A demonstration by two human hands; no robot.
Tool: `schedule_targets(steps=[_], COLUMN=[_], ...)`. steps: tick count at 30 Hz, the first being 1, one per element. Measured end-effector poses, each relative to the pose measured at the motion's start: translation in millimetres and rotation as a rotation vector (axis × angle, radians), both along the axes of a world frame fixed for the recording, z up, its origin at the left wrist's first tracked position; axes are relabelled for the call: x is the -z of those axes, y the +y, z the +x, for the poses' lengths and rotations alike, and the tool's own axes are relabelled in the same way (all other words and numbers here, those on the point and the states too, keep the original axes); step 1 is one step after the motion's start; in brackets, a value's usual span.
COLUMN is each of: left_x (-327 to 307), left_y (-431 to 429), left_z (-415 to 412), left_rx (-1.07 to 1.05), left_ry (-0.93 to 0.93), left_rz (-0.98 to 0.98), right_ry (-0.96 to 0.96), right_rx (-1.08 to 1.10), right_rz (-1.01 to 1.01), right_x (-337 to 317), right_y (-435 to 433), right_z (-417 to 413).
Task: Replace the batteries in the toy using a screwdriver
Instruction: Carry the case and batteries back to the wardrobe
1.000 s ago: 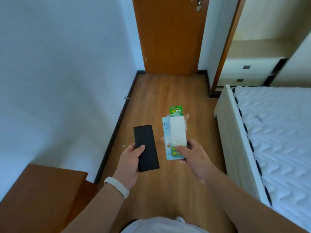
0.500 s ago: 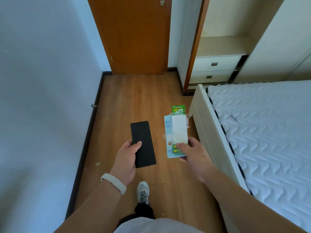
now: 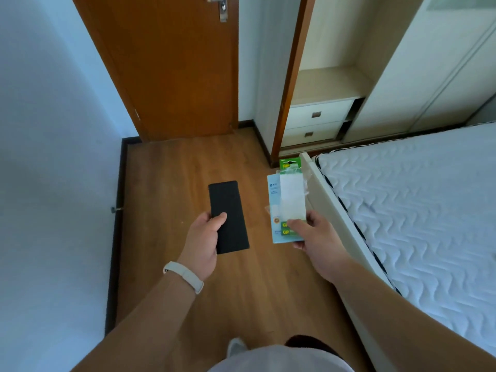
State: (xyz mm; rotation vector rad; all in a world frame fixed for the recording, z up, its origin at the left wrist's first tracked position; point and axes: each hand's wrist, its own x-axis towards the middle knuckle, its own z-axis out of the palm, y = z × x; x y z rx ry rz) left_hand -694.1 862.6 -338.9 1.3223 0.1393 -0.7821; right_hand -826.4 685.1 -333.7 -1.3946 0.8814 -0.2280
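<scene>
The left hand (image 3: 202, 242) grips a flat black case (image 3: 228, 210) by its near end, thumb on top. Just right of it, the right hand (image 3: 316, 237) pinches a GP battery pack (image 3: 292, 200) stacked on a pale blue packet (image 3: 273, 197).

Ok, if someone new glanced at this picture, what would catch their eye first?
Probably the two hands held out over the wooden floor: the left hand grips a flat black case, and the right hand pinches a green GP battery pack against a pale blue packet. Next, the white quilted mattress filling the right side.
</scene>
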Motion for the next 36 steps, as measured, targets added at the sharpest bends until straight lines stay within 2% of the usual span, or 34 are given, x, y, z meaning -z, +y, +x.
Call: schedule_targets(steps=[9,17,22,26,36], left_x=[8.8,8.9,-9.7,-22.7,-15.2], left_y=[-66.8,-163.1,-223.9,-267.6,-368.9], left_z=[79.7,164.2,222.3,262.8,325.7], left_rx=[0.098,0.155,0.157,0.131,0.205], left_ry=[0.051,-0.008,-0.057,-0.100,-0.087], left_rz=[0.024,0.104,0.170,0.133,0.149], right_ry=[-0.005,-0.044,-0.054,-0.089,-0.081], right_rx=[0.135,0.185,0.179,0.155,0.293], right_rz=[0.025,0.096,0.133,0.127,0.139], right_x=[11.5,33.0,27.3,13.7,10.9], right_y=[-54.6,-142.5,-208.0,-255.3,-343.2], right_z=[63.7,141.3,202.9,246.4,293.4])
